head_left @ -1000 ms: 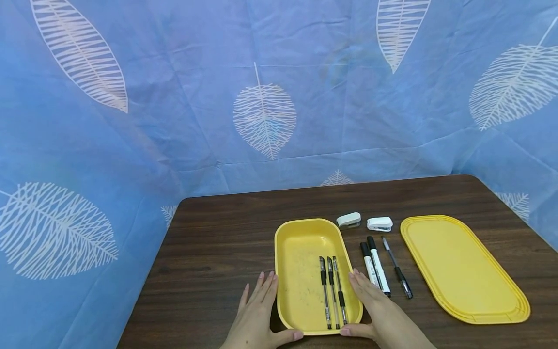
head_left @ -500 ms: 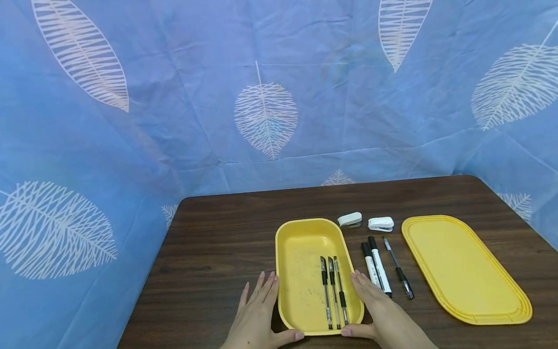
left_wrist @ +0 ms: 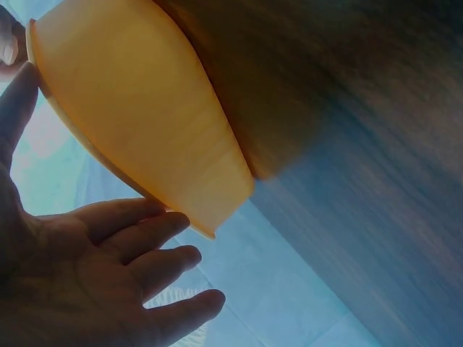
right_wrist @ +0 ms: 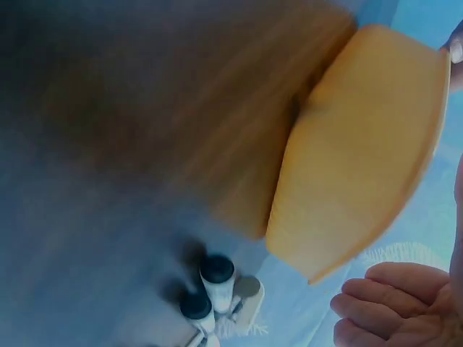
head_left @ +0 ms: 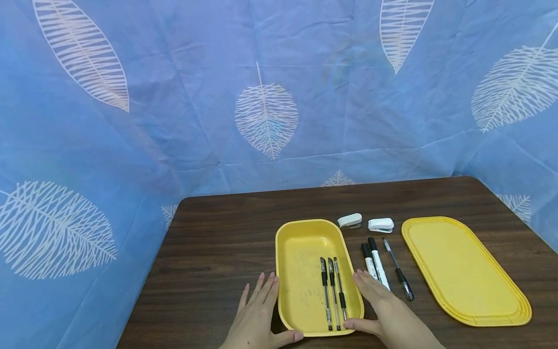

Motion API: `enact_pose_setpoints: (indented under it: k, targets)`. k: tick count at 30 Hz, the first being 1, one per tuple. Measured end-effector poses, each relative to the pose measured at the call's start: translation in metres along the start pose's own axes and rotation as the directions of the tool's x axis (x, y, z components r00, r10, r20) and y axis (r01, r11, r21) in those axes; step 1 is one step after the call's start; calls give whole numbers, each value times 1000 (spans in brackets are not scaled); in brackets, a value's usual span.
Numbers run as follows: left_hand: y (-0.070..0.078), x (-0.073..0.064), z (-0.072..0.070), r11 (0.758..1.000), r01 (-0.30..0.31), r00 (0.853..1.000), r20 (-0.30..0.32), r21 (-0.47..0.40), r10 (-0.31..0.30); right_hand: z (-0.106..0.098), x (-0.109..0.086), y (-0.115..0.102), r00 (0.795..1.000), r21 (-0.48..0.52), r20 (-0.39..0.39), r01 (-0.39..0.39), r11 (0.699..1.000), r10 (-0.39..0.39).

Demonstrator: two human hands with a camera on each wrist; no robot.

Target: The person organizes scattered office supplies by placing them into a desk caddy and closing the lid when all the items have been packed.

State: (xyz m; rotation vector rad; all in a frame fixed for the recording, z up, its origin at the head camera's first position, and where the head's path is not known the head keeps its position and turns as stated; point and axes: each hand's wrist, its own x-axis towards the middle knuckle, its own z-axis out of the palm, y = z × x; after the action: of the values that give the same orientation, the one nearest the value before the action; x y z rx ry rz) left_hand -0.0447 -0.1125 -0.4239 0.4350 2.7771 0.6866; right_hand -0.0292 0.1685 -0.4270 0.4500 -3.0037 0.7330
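Observation:
A yellow rectangular bin (head_left: 298,271) stands on the table between my two hands. Inside, along its right side, lie three black-and-clear gel pens (head_left: 332,293). My left hand (head_left: 257,315) is spread, its fingertips at the left rim and its thumb at the near corner; the left wrist view has these fingers at the bin wall (left_wrist: 137,87). On the other side my right hand (head_left: 385,312) is spread too, thumb over the near right corner. In the right wrist view its fingers (right_wrist: 387,303) look slightly apart from the bin.
Two black-capped white markers (head_left: 378,264) and another gel pen (head_left: 397,271) lie right of the bin. Two small white staplers (head_left: 349,220) sit behind them. Farther right is a flat yellow lid (head_left: 464,271). A blue leaf-print cloth (head_left: 196,97) hangs behind the wooden table (head_left: 209,242).
My right hand has shifted slightly right, its thumb moving from the bin's near edge to the near right corner. My left hand and the bin look unmoved.

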Motion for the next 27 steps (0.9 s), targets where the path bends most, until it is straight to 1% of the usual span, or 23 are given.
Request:
enact_pose_setpoints:
  k: [5,7,8,9,11,13,15,16,18,21,22,23,25,26,27]
  targets:
    - [-1,0,0,1000,-9,1000,2,1,9,-14,4,-4,998,-31,-59,-18,999,16]
    - [-1,0,0,1000,-12,1000,1,0,12,-20,7,-4,994,-60,-105,5,998,-12]
    - [-1,0,0,1000,-10,1000,1,-5,10,-22,8,-4,990,-74,-138,27,997,-37]
    - [-1,0,0,1000,-8,1000,1,-10,8,-25,10,-3,980,-87,-185,63,994,-78]
    - [-1,0,0,1000,-10,1000,1,-19,10,-31,14,-1,941,-140,-292,137,981,-173]
    - [-1,0,1,1000,-15,1000,0,-24,15,-38,20,2,884,-195,-381,210,958,-271]
    - [-2,0,1,999,-24,1000,-3,-25,24,-47,27,6,830,-239,-441,259,936,-342]
    - [-3,0,2,999,-28,1000,-4,-25,28,-52,30,7,812,-255,-456,273,928,-364]
    - [-3,0,2,999,-31,1000,-5,-23,31,-62,35,10,785,-275,-472,301,913,-401]
    - [-3,-1,1,999,-27,1000,-1,-23,27,-77,43,12,760,-294,-486,323,899,-432]
    - [-2,-1,1,999,-26,1000,1,-25,26,-82,46,13,753,-298,-488,330,896,-440]
    - [-2,-1,1,999,-24,1000,3,-25,24,-87,49,13,752,-301,-490,328,895,-440]
    - [-2,-1,1,999,-22,1000,8,-29,23,-95,56,15,763,-300,-489,308,903,-423]
    - [-2,-1,1,999,-23,1000,9,-30,24,-99,59,16,772,-296,-487,295,909,-409]
    - [-1,-1,1,999,-23,1000,10,-33,24,-103,62,18,785,-288,-483,275,917,-388]
